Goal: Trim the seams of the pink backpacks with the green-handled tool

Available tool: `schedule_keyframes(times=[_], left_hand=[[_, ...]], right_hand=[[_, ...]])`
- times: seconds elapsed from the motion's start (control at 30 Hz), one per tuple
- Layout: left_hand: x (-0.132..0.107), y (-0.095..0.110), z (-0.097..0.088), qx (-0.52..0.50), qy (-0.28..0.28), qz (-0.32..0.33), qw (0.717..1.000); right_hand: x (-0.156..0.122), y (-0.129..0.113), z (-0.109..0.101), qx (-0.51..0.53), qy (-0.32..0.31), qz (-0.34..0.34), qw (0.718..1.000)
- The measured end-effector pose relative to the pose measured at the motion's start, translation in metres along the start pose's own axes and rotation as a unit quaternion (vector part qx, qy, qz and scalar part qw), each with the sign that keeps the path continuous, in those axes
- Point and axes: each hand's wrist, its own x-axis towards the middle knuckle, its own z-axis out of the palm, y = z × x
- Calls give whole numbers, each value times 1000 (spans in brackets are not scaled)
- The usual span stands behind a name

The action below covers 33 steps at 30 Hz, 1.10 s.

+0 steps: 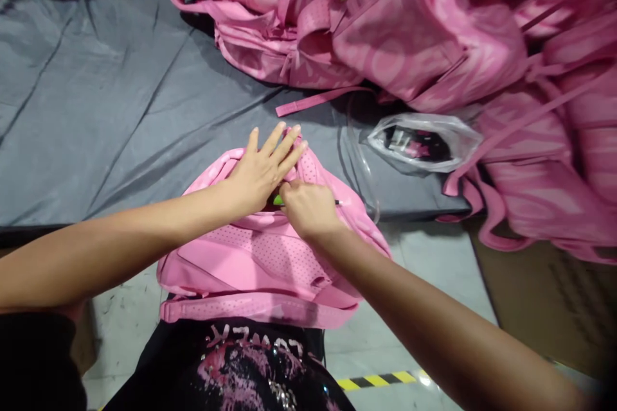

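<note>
A pink backpack (231, 263) with dotted panels lies in front of me, against my body and the table's edge. My left hand (265, 167) rests flat on its upper part, fingers spread. Close beside it, my right hand (308, 205) is closed around a slim tool with a green end (278, 200); a thin pointed end sticks out on the other side of the fist. The exact kind of tool is hidden by the fingers. Between the two hands, a dark gap shows in the backpack's fabric.
Several pink patterned backpacks (395, 32) are heaped across the back and right of the grey-covered table (96, 109). A clear plastic bag (463, 135) with dark items inside lies right of my hands. A cardboard box (544, 295) stands below at right. Yellow-black tape (376, 381) marks the floor.
</note>
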Motion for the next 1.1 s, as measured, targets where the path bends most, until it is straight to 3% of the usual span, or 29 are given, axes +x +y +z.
schedule_keyframes(times=[0.13, 0.4, 0.47, 0.57, 0.6, 0.67, 0.73, 0.8, 0.93, 1.1], left_hand=[[-7, -2, -5, 4, -29, 20, 999], [-9, 2, 11, 14, 38, -27, 999], [-10, 2, 9, 7, 34, -35, 999], [-10, 3, 6, 2, 13, -43, 999], [-10, 4, 5, 3, 8, -43, 999], [-10, 5, 5, 7, 6, -43, 999], [-9, 5, 5, 9, 5, -42, 999], [-8, 6, 4, 12, -2, -42, 999], [-8, 6, 1, 21, -15, -42, 999], [-9, 5, -3, 25, -17, -34, 999]], right_hand=[[-8, -1, -2, -20, -3, 11, 1000], [-9, 2, 9, -11, 40, 6, 999], [-22, 8, 13, 13, 92, -13, 996], [-59, 23, 16, 81, 268, -65, 958], [-73, 29, 16, 102, 315, -64, 941], [-98, 40, 13, 154, 343, -18, 926], [-110, 47, 9, 241, 325, 39, 914], [-108, 48, 7, 337, 306, 38, 889], [-77, 41, 8, 450, 252, -95, 852], [-54, 46, 2, 473, 136, -147, 858]])
